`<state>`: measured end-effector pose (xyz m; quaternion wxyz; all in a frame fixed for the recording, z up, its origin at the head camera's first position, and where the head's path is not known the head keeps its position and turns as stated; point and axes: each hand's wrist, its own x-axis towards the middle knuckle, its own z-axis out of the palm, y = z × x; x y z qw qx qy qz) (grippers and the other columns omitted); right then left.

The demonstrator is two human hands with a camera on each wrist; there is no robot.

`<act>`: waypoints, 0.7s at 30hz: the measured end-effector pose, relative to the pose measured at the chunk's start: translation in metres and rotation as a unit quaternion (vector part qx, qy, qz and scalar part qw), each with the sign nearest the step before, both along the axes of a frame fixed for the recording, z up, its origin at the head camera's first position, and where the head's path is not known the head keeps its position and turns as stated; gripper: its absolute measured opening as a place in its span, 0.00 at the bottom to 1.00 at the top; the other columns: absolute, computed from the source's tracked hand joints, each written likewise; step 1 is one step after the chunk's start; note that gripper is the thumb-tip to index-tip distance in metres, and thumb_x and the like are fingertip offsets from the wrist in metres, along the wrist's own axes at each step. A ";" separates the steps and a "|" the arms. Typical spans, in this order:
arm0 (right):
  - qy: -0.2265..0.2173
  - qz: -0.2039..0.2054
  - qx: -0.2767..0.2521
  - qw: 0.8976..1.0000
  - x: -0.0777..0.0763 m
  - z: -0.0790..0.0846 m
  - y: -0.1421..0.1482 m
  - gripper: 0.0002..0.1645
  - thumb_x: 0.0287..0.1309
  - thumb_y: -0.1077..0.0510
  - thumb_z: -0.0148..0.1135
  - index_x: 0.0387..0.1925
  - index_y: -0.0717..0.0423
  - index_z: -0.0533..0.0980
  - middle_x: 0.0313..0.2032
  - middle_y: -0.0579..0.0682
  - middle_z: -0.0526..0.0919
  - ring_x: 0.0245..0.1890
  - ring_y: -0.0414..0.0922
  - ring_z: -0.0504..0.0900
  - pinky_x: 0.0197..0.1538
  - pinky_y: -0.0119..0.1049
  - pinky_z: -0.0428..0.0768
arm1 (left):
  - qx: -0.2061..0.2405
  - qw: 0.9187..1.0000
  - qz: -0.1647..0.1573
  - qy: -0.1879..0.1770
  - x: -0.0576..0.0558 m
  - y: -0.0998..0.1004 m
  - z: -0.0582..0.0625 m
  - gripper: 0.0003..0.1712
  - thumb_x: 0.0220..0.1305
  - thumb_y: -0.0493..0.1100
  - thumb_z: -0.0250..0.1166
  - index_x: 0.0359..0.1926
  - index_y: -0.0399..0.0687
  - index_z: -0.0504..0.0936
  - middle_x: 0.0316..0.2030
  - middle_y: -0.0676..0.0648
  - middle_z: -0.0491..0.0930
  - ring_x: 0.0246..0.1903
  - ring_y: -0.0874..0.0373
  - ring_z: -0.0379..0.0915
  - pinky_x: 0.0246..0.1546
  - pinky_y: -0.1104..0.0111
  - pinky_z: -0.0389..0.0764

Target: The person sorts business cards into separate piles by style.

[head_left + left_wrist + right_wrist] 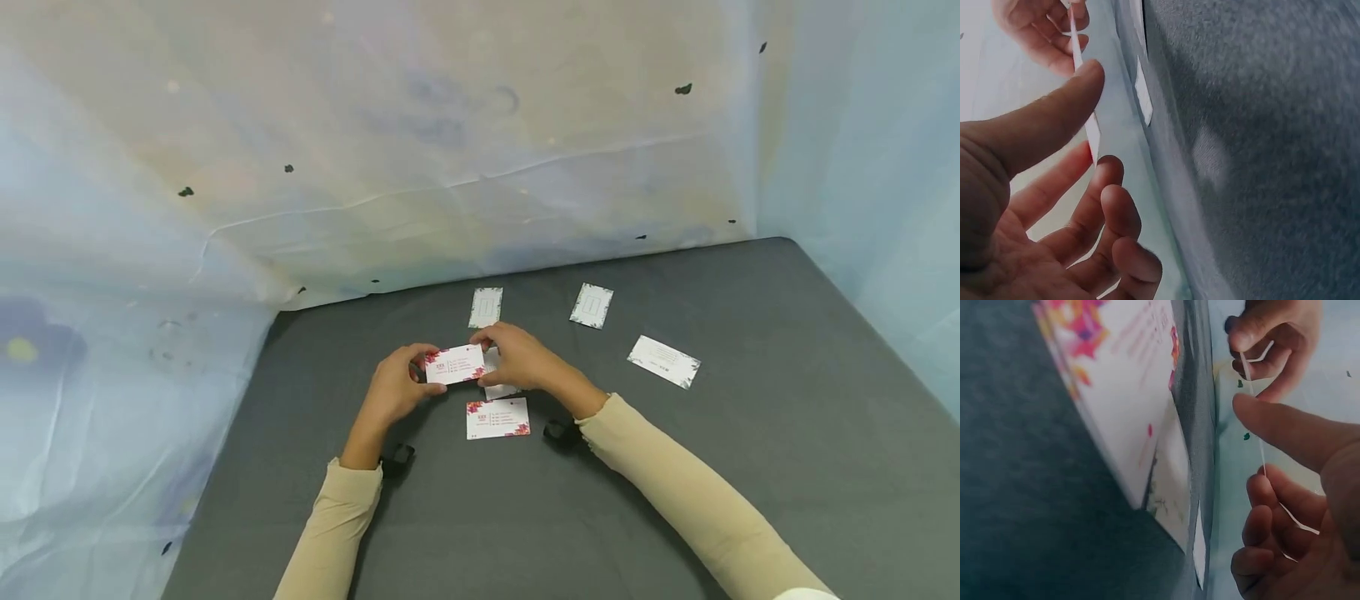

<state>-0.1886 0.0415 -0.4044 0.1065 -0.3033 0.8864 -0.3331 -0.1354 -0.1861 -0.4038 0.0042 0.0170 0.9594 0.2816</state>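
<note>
A white business card (455, 365) with pink and orange flowers at its corners is held up above the table between both hands. My left hand (392, 387) pinches its left end between thumb and fingers, and my right hand (522, 360) pinches the right end. Both wrist views show the card (1093, 134) nearly edge-on. Just below in the head view lies a similar floral card (498, 418); the right wrist view shows it as a small stack (1116, 375). Partly hidden behind the right fingers is a white card with leafy corners (501, 392).
On the dark grey tabletop (480, 525), two white leaf-cornered cards lie farther back, a left one (486, 307) and a right one (592, 305). Another white card (664, 362) lies to the right. A pale patterned cloth (450, 225) hangs behind the table and at its sides.
</note>
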 end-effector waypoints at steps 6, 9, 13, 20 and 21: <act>-0.005 0.001 -0.008 1.000 0.009 -0.005 0.009 0.36 0.51 0.53 0.76 0.62 0.52 0.74 0.50 0.50 0.79 0.43 0.45 0.75 0.47 0.38 0.73 | -0.003 1.000 -0.006 -0.005 0.005 0.005 -0.002 0.34 0.50 0.43 0.79 0.60 0.53 0.80 0.40 0.46 0.77 0.31 0.55 0.68 0.31 0.65 0.67; 0.002 -0.009 -0.008 1.000 0.011 -0.003 0.014 0.36 0.51 0.53 0.76 0.61 0.52 0.75 0.49 0.50 0.80 0.41 0.44 0.75 0.45 0.38 0.72 | -0.001 1.000 -0.019 -0.006 0.004 0.008 0.001 0.34 0.49 0.44 0.80 0.59 0.52 0.80 0.39 0.47 0.77 0.31 0.55 0.68 0.31 0.65 0.67; 0.016 -0.006 -0.005 1.000 0.014 0.000 0.022 0.36 0.51 0.51 0.76 0.61 0.54 0.75 0.48 0.51 0.80 0.36 0.43 0.73 0.42 0.36 0.71 | -0.003 0.999 -0.036 -0.013 0.004 0.013 0.003 0.34 0.50 0.45 0.80 0.60 0.53 0.80 0.39 0.47 0.77 0.31 0.56 0.68 0.32 0.66 0.67; 0.002 -0.002 -0.016 1.000 0.021 -0.002 0.036 0.36 0.50 0.50 0.77 0.60 0.56 0.76 0.46 0.51 0.80 0.34 0.42 0.72 0.40 0.35 0.71 | 0.001 0.998 -0.056 -0.010 0.007 0.020 0.002 0.32 0.49 0.45 0.80 0.58 0.54 0.81 0.37 0.49 0.76 0.29 0.58 0.66 0.31 0.67 0.66; -0.005 -0.002 -0.020 1.000 0.021 -0.002 0.037 0.36 0.49 0.51 0.77 0.59 0.55 0.76 0.46 0.51 0.80 0.34 0.42 0.72 0.40 0.35 0.71 | 0.006 0.998 -0.057 -0.009 0.008 0.021 0.001 0.33 0.49 0.45 0.80 0.58 0.54 0.81 0.37 0.49 0.76 0.29 0.58 0.66 0.31 0.67 0.66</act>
